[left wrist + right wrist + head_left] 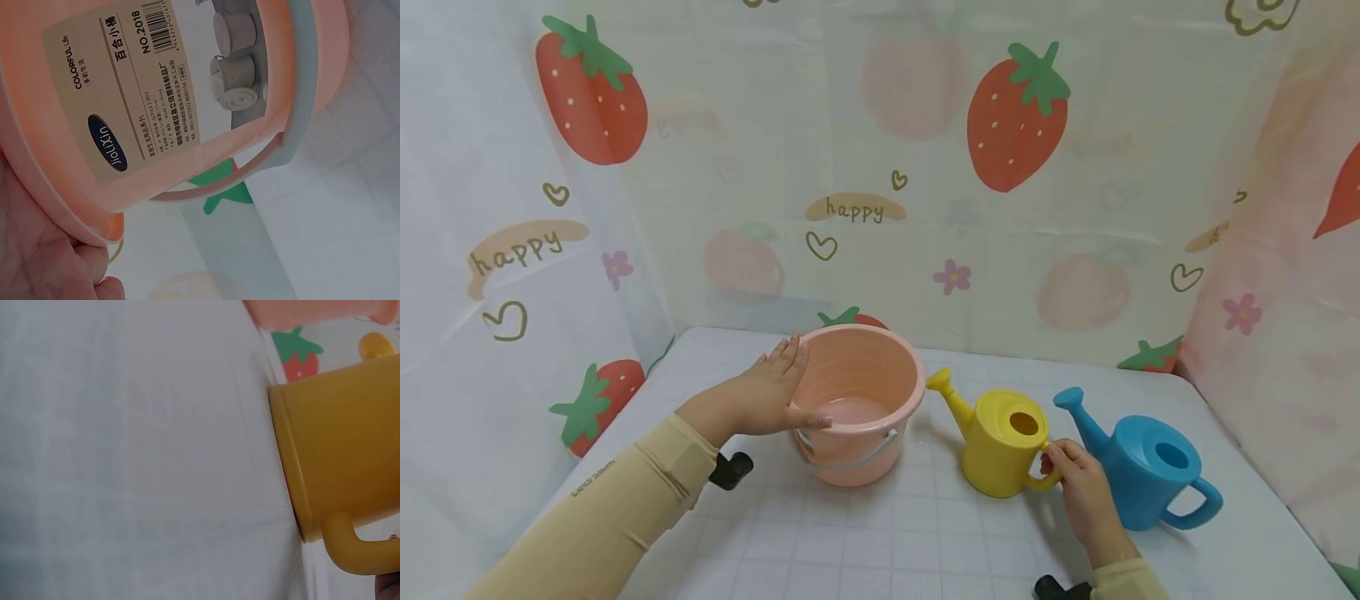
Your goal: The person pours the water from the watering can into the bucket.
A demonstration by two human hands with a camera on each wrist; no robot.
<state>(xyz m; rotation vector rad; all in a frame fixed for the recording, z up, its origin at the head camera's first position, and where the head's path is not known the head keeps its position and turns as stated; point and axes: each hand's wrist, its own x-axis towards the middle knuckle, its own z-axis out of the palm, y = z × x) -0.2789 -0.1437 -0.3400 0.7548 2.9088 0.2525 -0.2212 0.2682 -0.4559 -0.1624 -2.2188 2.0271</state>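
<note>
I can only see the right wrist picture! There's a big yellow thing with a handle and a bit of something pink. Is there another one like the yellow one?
Observer: Yes, the head view shows a blue watering can to the right of the yellow watering can.
Operator: Ooh! And the pink one, is anyone touching it?
Observer: Yes, the left grip is on the rim of that pink bucket.
Operator: Does it have any writing on it?
Observer: Yes, in the left wrist view its label reads NO.2018.
</note>
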